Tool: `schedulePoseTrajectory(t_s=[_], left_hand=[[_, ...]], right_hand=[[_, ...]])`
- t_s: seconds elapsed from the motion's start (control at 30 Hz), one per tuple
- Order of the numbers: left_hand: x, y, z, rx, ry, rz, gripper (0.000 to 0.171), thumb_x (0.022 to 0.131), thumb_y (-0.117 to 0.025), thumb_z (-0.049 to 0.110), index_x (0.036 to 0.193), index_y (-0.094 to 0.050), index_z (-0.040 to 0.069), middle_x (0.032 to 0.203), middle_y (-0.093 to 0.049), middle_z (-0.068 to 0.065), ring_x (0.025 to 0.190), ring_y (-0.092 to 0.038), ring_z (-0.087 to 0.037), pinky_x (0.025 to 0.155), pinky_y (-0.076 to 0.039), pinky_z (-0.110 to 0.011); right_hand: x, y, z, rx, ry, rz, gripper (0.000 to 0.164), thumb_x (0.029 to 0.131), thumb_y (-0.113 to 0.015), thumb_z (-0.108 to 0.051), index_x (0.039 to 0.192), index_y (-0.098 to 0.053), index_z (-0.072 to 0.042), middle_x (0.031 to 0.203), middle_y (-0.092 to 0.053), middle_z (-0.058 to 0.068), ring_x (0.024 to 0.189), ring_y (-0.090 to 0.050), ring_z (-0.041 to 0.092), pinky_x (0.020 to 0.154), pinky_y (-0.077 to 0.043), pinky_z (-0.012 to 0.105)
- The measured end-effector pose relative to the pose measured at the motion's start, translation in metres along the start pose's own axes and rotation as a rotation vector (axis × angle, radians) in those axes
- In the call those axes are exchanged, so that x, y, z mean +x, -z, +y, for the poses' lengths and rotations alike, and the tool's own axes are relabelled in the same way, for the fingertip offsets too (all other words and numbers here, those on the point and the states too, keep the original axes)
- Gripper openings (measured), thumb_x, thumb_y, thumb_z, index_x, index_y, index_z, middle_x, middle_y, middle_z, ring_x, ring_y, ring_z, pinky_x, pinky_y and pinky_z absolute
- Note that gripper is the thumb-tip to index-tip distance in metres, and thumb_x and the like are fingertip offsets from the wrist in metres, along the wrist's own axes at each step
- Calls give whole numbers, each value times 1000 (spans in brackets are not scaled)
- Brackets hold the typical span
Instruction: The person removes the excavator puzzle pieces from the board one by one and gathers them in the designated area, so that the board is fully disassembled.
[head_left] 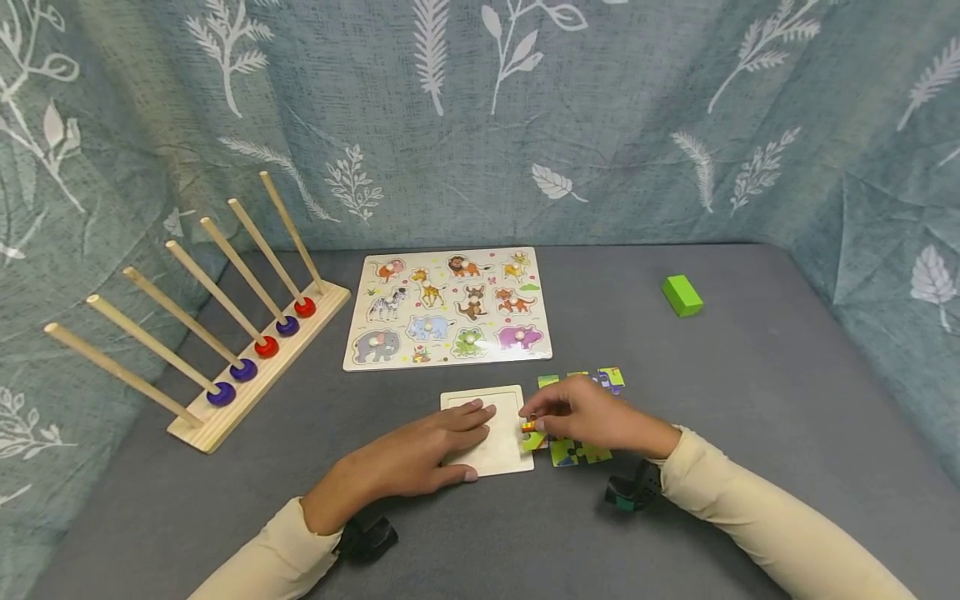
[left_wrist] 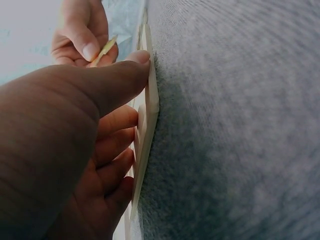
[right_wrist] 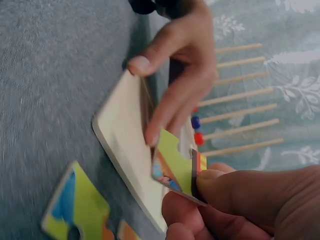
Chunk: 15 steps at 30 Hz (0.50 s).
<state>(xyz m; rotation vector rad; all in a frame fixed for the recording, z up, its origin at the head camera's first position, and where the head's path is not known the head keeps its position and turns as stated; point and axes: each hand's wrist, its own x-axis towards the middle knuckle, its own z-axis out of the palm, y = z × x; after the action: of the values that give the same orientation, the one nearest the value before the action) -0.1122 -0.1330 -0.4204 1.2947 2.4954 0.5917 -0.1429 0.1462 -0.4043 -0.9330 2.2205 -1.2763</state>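
A shallow pale wooden puzzle tray [head_left: 501, 433] lies on the table with no pieces in it. My left hand [head_left: 442, 446] rests on its left side, fingers spread, the thumb at the near edge. Just past the tray's right edge my right hand [head_left: 588, 412] pinches a jigsaw piece [right_wrist: 175, 165] between thumb and fingers. That piece is green with a red and yellow strip, held tilted above the table. Several more jigsaw pieces [head_left: 566, 452] lie beneath and around the right hand, partly hidden by it.
An animal peg puzzle board [head_left: 450, 308] lies behind the tray. At the left stands a wooden rack [head_left: 266, 367] with upright pegs and red and purple beads. A green block [head_left: 682, 296] sits at the back right, before a patterned curtain [head_left: 480, 125].
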Motion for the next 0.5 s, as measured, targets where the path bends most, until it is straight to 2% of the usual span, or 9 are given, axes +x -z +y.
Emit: schedulePoseTrajectory(t_s=[0.13, 0.37, 0.5], left_hand=[[1, 0, 0, -2, 1, -1, 56, 96, -65, 28, 141, -49, 0, 155, -32, -9, 145, -21, -24, 113, -27, -42], [1, 0, 1, -3, 7, -4, 57, 95, -65, 28, 142, -48, 0, 156, -31, -8, 145, -20, -24, 113, -26, -42], [1, 2, 1, -4, 6, -7, 57, 95, -65, 28, 142, -48, 0, 156, -31, -8, 145, -20, -24, 113, -26, -42]], right_hand=[[-8, 8, 1, 23, -12, 10, 15, 90, -61, 7, 101, -72, 3, 93, -71, 5, 74, -64, 15, 64, -55, 28], [-25, 19, 9, -21, -6, 5, 14, 91, -63, 5, 99, -74, 0, 93, -72, 3, 72, -56, 6, 60, -48, 22], [-36, 24, 14, -5, -12, 20, 14, 90, -63, 6, 99, -73, 2, 93, -72, 4, 76, -59, 7, 63, -50, 23]])
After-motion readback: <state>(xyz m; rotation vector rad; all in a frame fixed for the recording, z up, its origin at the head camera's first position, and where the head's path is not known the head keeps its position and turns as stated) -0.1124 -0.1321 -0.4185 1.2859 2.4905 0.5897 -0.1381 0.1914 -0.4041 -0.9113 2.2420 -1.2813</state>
